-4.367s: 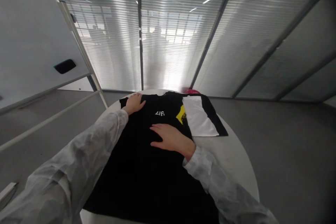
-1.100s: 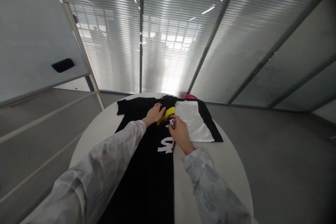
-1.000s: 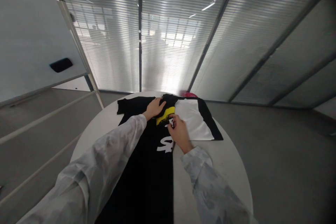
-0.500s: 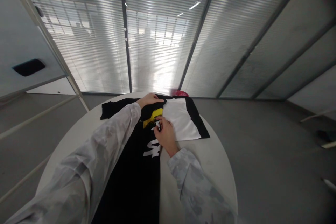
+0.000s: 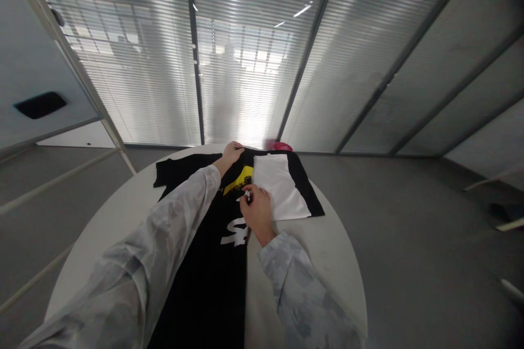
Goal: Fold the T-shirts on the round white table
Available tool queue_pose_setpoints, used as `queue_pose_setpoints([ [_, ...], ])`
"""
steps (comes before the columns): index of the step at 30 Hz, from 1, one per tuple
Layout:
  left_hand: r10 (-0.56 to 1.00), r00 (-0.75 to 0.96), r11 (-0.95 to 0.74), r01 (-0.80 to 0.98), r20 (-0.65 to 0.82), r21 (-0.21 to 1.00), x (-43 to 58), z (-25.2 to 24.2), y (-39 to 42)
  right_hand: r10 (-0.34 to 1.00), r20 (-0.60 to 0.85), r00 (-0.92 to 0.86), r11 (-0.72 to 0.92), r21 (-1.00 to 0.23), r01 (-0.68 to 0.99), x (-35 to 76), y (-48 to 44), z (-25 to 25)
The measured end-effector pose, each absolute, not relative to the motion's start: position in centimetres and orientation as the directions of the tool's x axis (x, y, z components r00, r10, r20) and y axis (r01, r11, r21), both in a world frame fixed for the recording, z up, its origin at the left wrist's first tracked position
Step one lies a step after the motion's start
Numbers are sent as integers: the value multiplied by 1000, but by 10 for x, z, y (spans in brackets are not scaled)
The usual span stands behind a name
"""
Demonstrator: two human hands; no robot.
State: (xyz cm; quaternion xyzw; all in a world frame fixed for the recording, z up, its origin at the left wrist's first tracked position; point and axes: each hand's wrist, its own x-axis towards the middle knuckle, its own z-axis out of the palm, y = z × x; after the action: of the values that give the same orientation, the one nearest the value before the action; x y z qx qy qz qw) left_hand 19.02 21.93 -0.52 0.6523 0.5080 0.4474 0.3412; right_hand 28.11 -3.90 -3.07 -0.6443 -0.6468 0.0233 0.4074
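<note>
A black T-shirt (image 5: 208, 283) with yellow and white print lies lengthwise on the round table. My left hand (image 5: 232, 154) is closed on its far edge, near the neckline, with the fingertips pinching the fabric. Closer to me, my right hand (image 5: 257, 208) rests at the right side of the print, its thumb and forefinger curled together on the cloth. Beyond that hand, a white cloth area (image 5: 278, 185) with a black border spreads to the right, where the shirt looks folded. My right fingers partly cover the print.
The round white table (image 5: 335, 272) bears the shirt. Something red (image 5: 281, 146) shows past its far edge. Glass panels with blinds (image 5: 241, 92) stand behind. To the left are a whitish board (image 5: 36, 65) and pale frame bars (image 5: 57, 182).
My left hand has slid slightly left along the shirt's far edge, and its fingers have drawn in from stretched to pinched. My right hand stays at about the same place on the shirt.
</note>
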Motion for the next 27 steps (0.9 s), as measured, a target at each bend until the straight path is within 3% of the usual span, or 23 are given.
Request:
queue_pose_setpoints([
  [5, 915, 67, -393, 370, 397, 842, 193, -11, 190, 838, 512, 188, 134, -528, 838, 280, -41, -30],
  [7, 857, 91, -490, 450, 507, 747, 190, -13, 173, 837, 512, 192, 134, -532, 836, 280, -41, -30],
  [9, 784, 223, -593, 543, 579, 595, 186, -17, 158, 839, 510, 191, 134, -533, 835, 281, -42, -30],
  [13, 671, 538, -739, 543, 509, 400, 180, -26, 144, 831, 519, 198, 129, -527, 840, 281, -43, -28],
  [18, 611, 711, -785, 489, 348, 380, 178, -33, 148, 823, 534, 194, 129, -508, 852, 282, -42, -28],
  [21, 664, 685, -740, 545, 299, 394, 176, -32, 153, 827, 529, 190, 121, -497, 859, 282, -43, -28],
  [27, 839, 415, -537, 734, 351, 417, 134, -21, 149, 833, 513, 206, 92, -497, 863, 282, -45, -28],
])
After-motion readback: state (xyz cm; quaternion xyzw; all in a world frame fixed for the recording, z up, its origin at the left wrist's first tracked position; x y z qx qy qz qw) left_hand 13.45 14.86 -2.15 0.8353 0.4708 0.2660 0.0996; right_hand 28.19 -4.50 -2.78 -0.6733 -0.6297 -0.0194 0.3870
